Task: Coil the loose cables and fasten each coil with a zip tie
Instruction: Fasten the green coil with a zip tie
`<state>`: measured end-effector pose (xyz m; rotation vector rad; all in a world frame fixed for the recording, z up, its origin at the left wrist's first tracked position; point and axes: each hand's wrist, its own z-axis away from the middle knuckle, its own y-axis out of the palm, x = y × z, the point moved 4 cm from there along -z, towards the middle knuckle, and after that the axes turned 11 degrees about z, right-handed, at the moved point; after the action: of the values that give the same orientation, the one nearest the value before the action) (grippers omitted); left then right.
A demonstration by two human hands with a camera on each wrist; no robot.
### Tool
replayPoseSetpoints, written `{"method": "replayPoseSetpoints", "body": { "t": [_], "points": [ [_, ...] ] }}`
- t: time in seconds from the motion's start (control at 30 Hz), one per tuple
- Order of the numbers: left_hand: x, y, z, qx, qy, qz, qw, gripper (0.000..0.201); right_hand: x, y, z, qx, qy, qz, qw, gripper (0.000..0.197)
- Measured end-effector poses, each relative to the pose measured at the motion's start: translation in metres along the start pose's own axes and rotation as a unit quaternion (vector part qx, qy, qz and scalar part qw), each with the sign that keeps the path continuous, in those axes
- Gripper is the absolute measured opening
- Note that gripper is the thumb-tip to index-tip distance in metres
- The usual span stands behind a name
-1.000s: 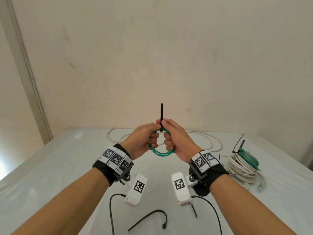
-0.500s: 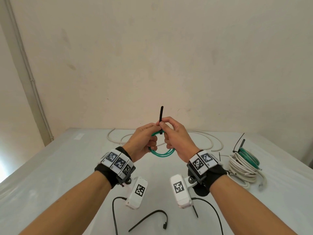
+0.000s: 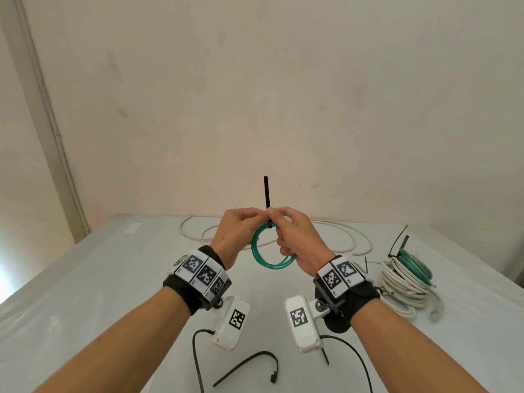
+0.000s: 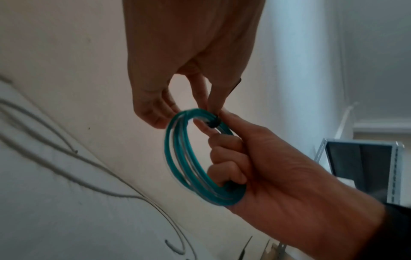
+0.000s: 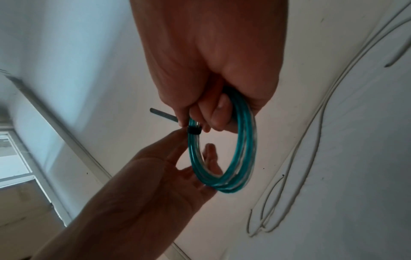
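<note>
I hold a small coil of green cable (image 3: 272,263) up above the table (image 3: 113,279). A black zip tie (image 3: 266,191) is looped round the coil's top, and its tail stands straight up. My right hand (image 3: 286,222) has its fingers curled through the coil (image 5: 249,149) and its thumb by the tie's tail. My left hand (image 3: 246,222) pinches at the tie's head (image 4: 213,124) from the left, with its other fingers touching the coil (image 4: 177,158). The tie's loop (image 5: 194,131) sits tight on the strands.
A loose white cable (image 3: 192,234) lies in loops at the table's back. At the right sits a tied white coil (image 3: 405,287) with a green coil (image 3: 416,265) on it. Loose black zip ties (image 3: 249,367) lie near the front edge. A wall rises behind.
My left fingers have left the coil's left side and gone up to the tie's head. The coil now hangs more openly between my hands.
</note>
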<state>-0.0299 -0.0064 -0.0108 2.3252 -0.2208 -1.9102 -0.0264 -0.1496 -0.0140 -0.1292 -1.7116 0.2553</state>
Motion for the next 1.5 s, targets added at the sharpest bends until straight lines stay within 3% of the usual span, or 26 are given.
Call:
{"method": "replayPoseSetpoints", "body": {
  "t": [0.07,0.2,0.4,0.6,0.73,0.9,1.03,1.1,1.27,1.5],
  "points": [
    [-0.007,-0.006,-0.004,-0.015,0.048,-0.042,0.998,0.010,-0.003,0.001,0.002,0.009,0.000,-0.012,1.000,0.026],
    [-0.015,-0.011,-0.005,-0.027,0.081,-0.051,0.995,0.008,-0.001,0.003,0.004,0.030,-0.002,-0.032,0.999,0.023],
    [-0.013,-0.021,-0.008,0.001,0.008,0.009,1.000,0.018,0.004,0.004,0.009,0.039,-0.044,0.036,0.998,0.020],
    [-0.028,-0.018,-0.015,-0.030,0.119,-0.046,0.991,0.017,0.014,0.008,0.002,-0.018,-0.064,0.134,0.989,0.021],
    [-0.029,-0.017,-0.017,-0.040,0.148,-0.047,0.987,0.016,0.017,0.006,-0.002,-0.015,-0.067,0.164,0.984,0.022],
    [-0.022,-0.017,-0.011,-0.002,0.108,-0.015,0.994,0.016,0.009,0.003,-0.006,0.063,0.024,-0.005,0.998,0.029],
    [0.001,-0.010,0.003,0.060,0.027,-0.015,0.998,0.027,0.007,0.002,-0.004,0.103,0.103,-0.159,0.976,0.025],
    [0.010,-0.009,0.007,0.071,0.011,0.039,0.997,0.028,0.006,0.005,-0.001,0.122,0.116,-0.179,0.969,0.017],
    [0.019,-0.011,0.004,0.092,-0.050,0.157,0.982,0.030,-0.004,0.003,0.006,0.136,0.110,-0.147,0.974,0.020],
    [0.021,-0.004,0.001,0.068,0.068,-0.005,0.995,0.017,-0.023,0.001,0.003,0.091,0.134,-0.167,0.972,0.026]
  ]
}}
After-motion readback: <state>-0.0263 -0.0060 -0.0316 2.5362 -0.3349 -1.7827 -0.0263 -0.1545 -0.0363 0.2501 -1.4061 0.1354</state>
